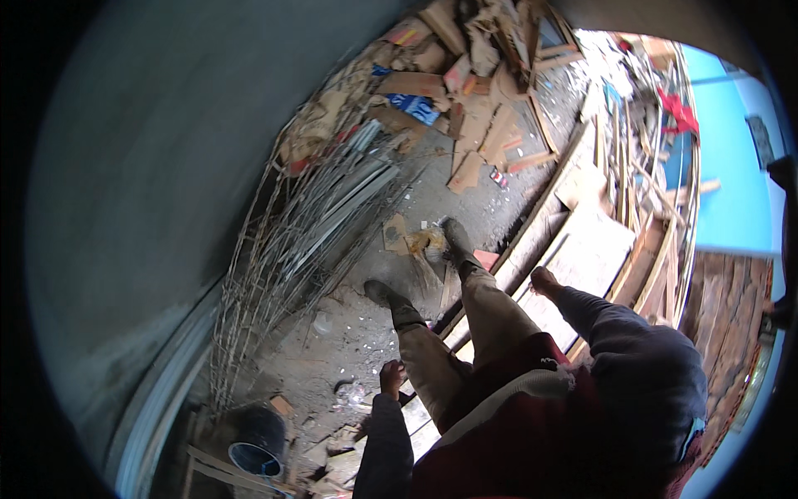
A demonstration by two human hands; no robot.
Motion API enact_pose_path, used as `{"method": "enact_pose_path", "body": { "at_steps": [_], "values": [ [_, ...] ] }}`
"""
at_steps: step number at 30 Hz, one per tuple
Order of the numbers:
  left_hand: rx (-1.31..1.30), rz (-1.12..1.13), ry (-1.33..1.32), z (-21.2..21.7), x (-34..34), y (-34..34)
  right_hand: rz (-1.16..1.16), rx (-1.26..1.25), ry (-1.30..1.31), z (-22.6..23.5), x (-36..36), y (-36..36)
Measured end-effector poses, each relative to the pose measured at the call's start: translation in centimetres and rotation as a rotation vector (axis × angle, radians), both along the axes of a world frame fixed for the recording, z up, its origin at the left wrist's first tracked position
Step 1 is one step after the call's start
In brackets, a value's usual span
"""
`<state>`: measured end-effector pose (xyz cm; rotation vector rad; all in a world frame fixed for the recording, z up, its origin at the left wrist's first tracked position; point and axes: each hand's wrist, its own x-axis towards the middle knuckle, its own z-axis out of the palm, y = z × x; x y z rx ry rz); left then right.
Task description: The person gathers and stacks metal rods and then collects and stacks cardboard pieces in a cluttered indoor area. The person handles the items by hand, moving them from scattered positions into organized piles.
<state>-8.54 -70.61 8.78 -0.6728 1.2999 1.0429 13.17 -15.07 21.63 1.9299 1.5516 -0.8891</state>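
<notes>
My left hand (392, 378) hangs beside my left leg, over the dusty floor. Its fingers look curled in, and I see nothing in them. On the other side, my right hand (544, 281) is closed in a loose fist above a pale wooden board (586, 256). Whether it touches the board I cannot tell. No object shows in that hand either. My boots (455, 241) stand on the floor, near a crumpled yellowish scrap (426, 242) and a flat piece of cardboard (396, 234).
Thin rods and metal strips (320, 220) lie bundled along the grey wall (158, 191). Torn cardboard (478, 125) and wooden frames heap up ahead. Long planks (657, 266) run along the right. A black bucket (258, 441) lies at lower left, near pale pipes (162, 391).
</notes>
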Motion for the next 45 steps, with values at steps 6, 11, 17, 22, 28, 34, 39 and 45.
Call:
{"method": "enact_pose_path", "body": {
  "at_steps": [6,11,17,22,28,34,39,45],
  "values": [
    [0.019,-0.162,0.240,1.9,-8.0,4.5,0.615,-0.120,0.083,2.5,0.7,-9.2],
    [0.085,-0.026,0.388,2.1,-18.9,8.7,0.238,0.061,0.084,5.0,-0.4,-9.7],
    [0.108,-0.120,0.340,3.6,-23.1,16.8,-0.036,0.020,0.292,5.3,7.0,-5.6],
    [-0.011,-0.241,0.387,3.7,-18.0,28.1,-0.133,0.003,0.301,1.4,12.6,-3.8],
    [0.104,-0.718,0.321,6.6,-8.0,45.2,-0.497,-0.072,0.507,1.7,15.9,8.1],
    [0.249,-0.971,0.505,11.0,-3.8,63.7,-0.883,-0.149,0.645,6.1,18.0,18.8],
    [0.321,-0.867,0.558,12.0,-4.8,72.8,-1.007,-0.116,0.557,5.6,19.9,20.4],
    [0.222,-0.758,0.558,9.7,-8.6,77.1,-0.917,-0.276,0.456,3.5,20.2,19.1]
  ]
}}
